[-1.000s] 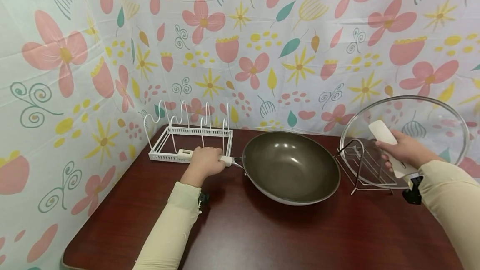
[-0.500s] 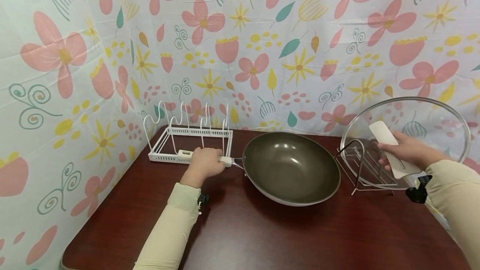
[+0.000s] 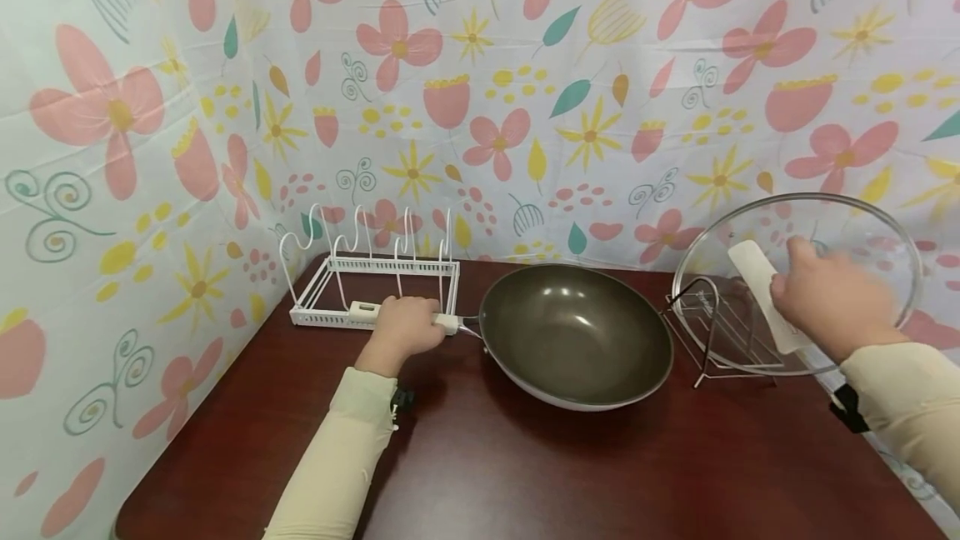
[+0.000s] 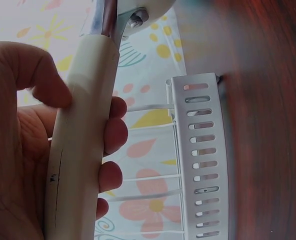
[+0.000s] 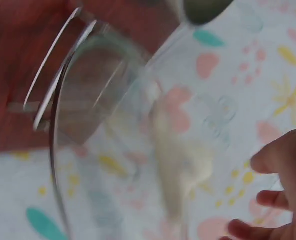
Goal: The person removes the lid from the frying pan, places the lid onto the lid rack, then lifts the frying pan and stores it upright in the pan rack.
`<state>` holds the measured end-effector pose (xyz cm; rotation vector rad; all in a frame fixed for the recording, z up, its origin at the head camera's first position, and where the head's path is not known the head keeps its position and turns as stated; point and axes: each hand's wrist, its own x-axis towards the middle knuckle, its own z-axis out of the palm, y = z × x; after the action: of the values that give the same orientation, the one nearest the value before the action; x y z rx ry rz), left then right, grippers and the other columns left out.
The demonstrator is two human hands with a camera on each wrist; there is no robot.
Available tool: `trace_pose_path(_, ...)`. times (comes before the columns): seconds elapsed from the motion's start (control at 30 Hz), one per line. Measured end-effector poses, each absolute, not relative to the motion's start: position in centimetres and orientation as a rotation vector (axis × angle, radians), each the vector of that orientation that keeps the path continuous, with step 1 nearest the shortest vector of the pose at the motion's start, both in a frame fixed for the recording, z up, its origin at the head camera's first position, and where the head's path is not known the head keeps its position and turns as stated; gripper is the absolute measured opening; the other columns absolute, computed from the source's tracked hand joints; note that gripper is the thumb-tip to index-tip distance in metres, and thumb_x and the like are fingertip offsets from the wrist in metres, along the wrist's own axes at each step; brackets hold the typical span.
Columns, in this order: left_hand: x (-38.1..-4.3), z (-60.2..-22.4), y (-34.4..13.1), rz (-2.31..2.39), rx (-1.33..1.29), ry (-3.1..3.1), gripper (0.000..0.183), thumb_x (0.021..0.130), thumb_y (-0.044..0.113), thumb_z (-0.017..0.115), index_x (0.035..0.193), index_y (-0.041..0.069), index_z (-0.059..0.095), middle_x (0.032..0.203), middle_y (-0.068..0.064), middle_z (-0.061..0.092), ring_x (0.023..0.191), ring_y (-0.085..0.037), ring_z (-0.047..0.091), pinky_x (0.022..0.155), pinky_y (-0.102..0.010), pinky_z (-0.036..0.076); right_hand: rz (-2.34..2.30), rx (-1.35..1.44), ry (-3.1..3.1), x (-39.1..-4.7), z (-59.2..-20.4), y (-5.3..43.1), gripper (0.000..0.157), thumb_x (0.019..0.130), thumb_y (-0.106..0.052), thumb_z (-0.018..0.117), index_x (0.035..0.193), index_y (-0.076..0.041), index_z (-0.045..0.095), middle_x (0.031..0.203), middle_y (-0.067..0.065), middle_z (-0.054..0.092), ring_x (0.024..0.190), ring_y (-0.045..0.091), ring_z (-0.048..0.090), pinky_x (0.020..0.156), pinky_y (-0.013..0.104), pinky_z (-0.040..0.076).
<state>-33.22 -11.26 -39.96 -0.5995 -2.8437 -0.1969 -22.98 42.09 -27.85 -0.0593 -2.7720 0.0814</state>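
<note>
My left hand [image 3: 407, 327] grips the cream handle [image 4: 80, 135] of a wok [image 3: 577, 336], fingers wrapped underneath it in the left wrist view. The wok has a dark inside and sits mid-table. At the right, a round glass lid [image 3: 888, 252] with a metal rim stands upright in a small wire rack [image 3: 708, 340]. Its long white handle [image 3: 761, 286] faces me. My right hand [image 3: 836, 298], blurred, is beside that handle. In the right wrist view its fingers [image 5: 273, 160] are spread apart, with a gap between them and the blurred lid handle [image 5: 170, 170].
A white rack [image 3: 322, 315] with several upright wire loops stands at the back left, right behind the wok's handle. The dark red wooden table [image 3: 510, 473] meets a flowered cloth [image 3: 480, 107] at the back and left.
My right hand has let go of the lid's handle and drawn back to the right. The lid stays standing in the wire rack. My left hand keeps its grip on the wok.
</note>
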Motion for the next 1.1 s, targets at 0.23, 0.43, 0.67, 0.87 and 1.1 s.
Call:
trace_pose_path(0.23, -33.3, -40.0, -11.4, -0.178, -0.592, -2.838, 0.024, 0.080, 0.040, 0.064, 0.091, 0.019, 0.069, 0.082, 0.000, 0.069, 0.084, -0.028, 0.068, 0.081, -0.051, 0.045, 0.075, 0.198, -2.593, -23.0, -30.4, 36.7, 0.046, 0.089, -0.022, 0.066, 0.121, 0.007, 0.050, 0.100, 0.040, 0.052, 0.083, 0.060, 0.055, 0.067, 0.068, 0.042)
trace_pose_path(0.43, -33.3, -40.2, -11.3, -0.183, -0.592, -2.837, 0.025, 0.080, 0.045, 0.065, 0.083, 0.020, 0.064, 0.075, 0.002, 0.066, 0.078, -0.026, 0.066, 0.079, -0.051, 0.045, 0.288, 0.201, -2.772, -23.5, -33.2, 34.6, 0.068, 0.096, -0.035, 0.063, 0.136, 0.015, 0.039, 0.117, 0.045, 0.050, 0.106, 0.061, 0.052, 0.085, 0.069, 0.042)
trace_pose_path(0.67, -33.3, -40.0, -11.3, -0.201, -0.596, -2.816, 0.027, 0.079, 0.047, 0.065, 0.079, 0.021, 0.062, 0.072, 0.003, 0.065, 0.075, -0.025, 0.065, 0.079, -0.051, 0.045, 0.552, 0.183, -2.911, -23.7, -37.2, 33.3, 0.085, 0.101, -0.035, 0.056, 0.146, 0.025, 0.015, 0.142, 0.052, 0.027, 0.130, 0.065, 0.032, 0.102, 0.072, 0.031)
trace_pose_path(0.87, -33.3, -40.0, -11.3, -0.209, -0.602, -2.808, 0.026, 0.078, 0.047, 0.065, 0.077, 0.021, 0.060, 0.071, 0.003, 0.063, 0.074, -0.025, 0.065, 0.078, -0.052, 0.045, 0.735, 0.194, -2.867, -23.5, -41.1, 31.8, 0.074, 0.100, -0.014, 0.055, 0.145, 0.026, 0.013, 0.146, 0.051, 0.022, 0.135, 0.064, 0.026, 0.106, 0.071, 0.027)
trace_pose_path(1.1, -33.5, -40.0, -11.3, -0.180, -0.592, -2.825, 0.027, 0.079, 0.048, 0.065, 0.079, 0.021, 0.061, 0.073, 0.002, 0.065, 0.077, -0.026, 0.066, 0.081, -0.052, 0.045, 0.873, 0.068, -2.765, -23.4, -43.1, 31.2, 0.063, 0.099, -0.004, 0.040, 0.152, 0.017, 0.013, 0.151, 0.044, 0.023, 0.139, 0.060, 0.026, 0.107, 0.069, 0.028)
